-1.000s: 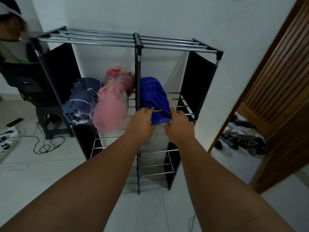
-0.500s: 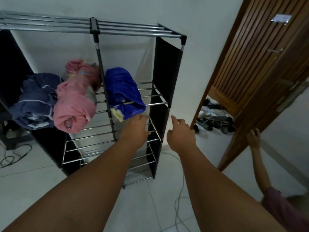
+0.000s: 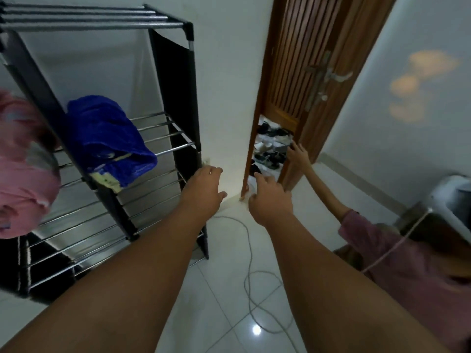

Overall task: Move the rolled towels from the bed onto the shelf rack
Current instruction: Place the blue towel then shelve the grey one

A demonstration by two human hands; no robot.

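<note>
- Far left, a pink rolled towel (image 3: 24,171) lies on the upper rail shelf of the shelf rack (image 3: 175,146), cut off by the frame edge and blurred.
- Just right of the rack's middle post, a blue rolled towel (image 3: 107,138) rests on the same shelf, its near end hanging a little over the front rail.
- Count on the rack: two towels in view, one pink and one blue; whatever sits further left is out of frame. The lower rail shelves that show carry nothing.
- The left hand (image 3: 205,193) is empty, fingers loosely spread, in the air to the right of the rack and apart from it.
- The right hand (image 3: 271,197) is likewise empty, fingers half curled, beside the left one over the floor.
- A grey cable (image 3: 248,250) loops across the tiles below both hands.
- To the right, a second person's hand (image 3: 298,156) touches the edge of the wooden door (image 3: 305,72), with shoes visible through the gap.
- The bed is not in view, so I cannot tell how many towels remain there; judging by the free hands, the blue towel's placement looks finished and another trip may follow.
</note>
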